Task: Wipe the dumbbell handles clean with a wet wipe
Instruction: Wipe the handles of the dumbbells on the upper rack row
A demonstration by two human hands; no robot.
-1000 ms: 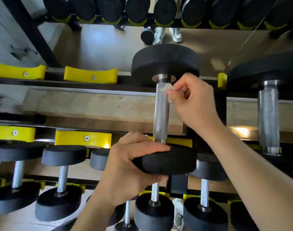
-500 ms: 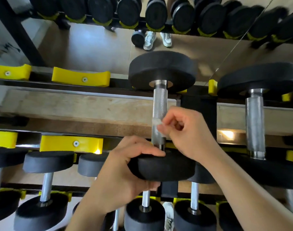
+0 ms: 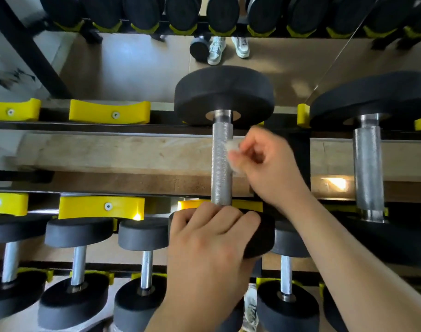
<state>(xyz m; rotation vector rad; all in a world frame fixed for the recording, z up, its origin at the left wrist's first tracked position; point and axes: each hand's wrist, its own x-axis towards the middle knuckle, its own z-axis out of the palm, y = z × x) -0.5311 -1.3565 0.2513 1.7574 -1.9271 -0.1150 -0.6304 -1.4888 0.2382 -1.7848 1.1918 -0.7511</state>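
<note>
White wipe (image 3: 231, 146) in right hand (image 3: 264, 168) touches dumbbell handle (image 3: 221, 164).

yellow cradles (image 3: 109, 114) on black rack rail (image 3: 85, 127) | wooden plank (image 3: 108, 152) | pale shoes (image 3: 216, 50) at top

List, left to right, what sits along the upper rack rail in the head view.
Yellow plastic cradle at the frame edge → second yellow plastic cradle → black round-headed dumbbell being wiped → larger black dumbbell.

The dumbbell (image 3: 222, 97) has black ends and a silver, knurled handle (image 3: 221, 168); the rack's cradles (image 3: 109, 114) are yellow; the blurred wipe (image 3: 233, 147) looks whitish.
</note>
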